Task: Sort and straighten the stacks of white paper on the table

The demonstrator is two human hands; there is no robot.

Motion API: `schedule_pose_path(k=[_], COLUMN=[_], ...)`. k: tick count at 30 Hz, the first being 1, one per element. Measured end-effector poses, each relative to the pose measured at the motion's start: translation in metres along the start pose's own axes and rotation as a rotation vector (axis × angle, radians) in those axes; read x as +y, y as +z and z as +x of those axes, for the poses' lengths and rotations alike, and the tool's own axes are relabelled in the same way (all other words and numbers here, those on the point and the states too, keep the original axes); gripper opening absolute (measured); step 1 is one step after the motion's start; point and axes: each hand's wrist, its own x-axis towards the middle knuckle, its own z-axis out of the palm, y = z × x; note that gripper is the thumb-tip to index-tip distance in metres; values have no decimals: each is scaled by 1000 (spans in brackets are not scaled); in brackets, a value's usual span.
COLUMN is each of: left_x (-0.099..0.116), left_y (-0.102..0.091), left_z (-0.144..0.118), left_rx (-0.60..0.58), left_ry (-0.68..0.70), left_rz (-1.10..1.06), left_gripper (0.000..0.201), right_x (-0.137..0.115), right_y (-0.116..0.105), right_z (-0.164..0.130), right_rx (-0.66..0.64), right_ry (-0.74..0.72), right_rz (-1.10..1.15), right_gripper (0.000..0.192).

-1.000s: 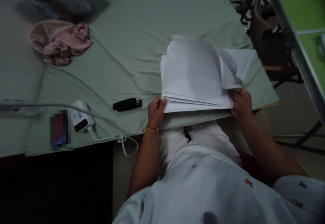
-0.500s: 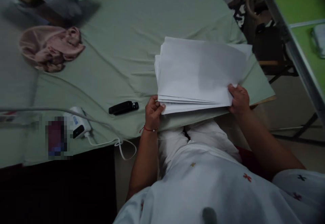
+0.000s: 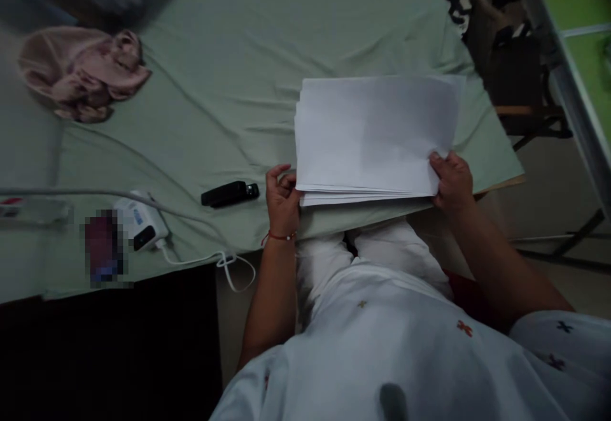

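Note:
A stack of white paper sheets (image 3: 372, 134) is held over the near right part of the cloth-covered table, its left and lower edges slightly fanned. My right hand (image 3: 452, 180) grips the stack's lower right corner, thumb on top and fingers underneath. At the lower left corner, my left hand (image 3: 282, 201) has its thumb against the sheets, its other fingers bent and the index finger raised off the paper. A black stapler-like object (image 3: 230, 194) lies just left of my left hand.
A pale green cloth (image 3: 214, 109) covers the table. Crumpled pink fabric (image 3: 90, 71) lies at left. Nearer are a white plug adapter (image 3: 140, 220) with a cable and a blurred-out item (image 3: 104, 246). Beyond the table's right edge stand a chair (image 3: 520, 83) and a green-topped table (image 3: 582, 0).
The sheets have come closer into line, with the one jutting out at upper right now drawn in. My left thumb has slid from the top sheet to the edge, and its index finger has lifted.

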Motion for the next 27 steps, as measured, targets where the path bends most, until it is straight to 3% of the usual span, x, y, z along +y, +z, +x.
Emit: schedule_pose_path(k=[2, 8, 13, 18, 22, 27], left_x=[-1, -4, 2, 6, 8, 12], left_y=[0, -1, 0, 2, 1, 2], left_z=[0, 0, -4, -2, -2, -2], left_rx=[5, 39, 63, 84, 123, 108], left_ry=[-25, 5, -92, -66, -13, -56], left_rz=[1, 88, -9, 73, 146, 28], left_gripper=[59, 42, 59, 48, 54, 51], right_x=[0, -8, -8, -5, -1, 8], right_y=[1, 5, 8, 9, 7, 4], right_z=[-1, -6, -8, -8, -6, 1], right_rx=[1, -3, -28, -49, -18, -37], right_ry=[-5, 12, -4, -36, -100, -131], right_rz=[-17, 38, 18, -27, -84, 1], right_gripper=[44, 43, 38, 41, 41, 45])
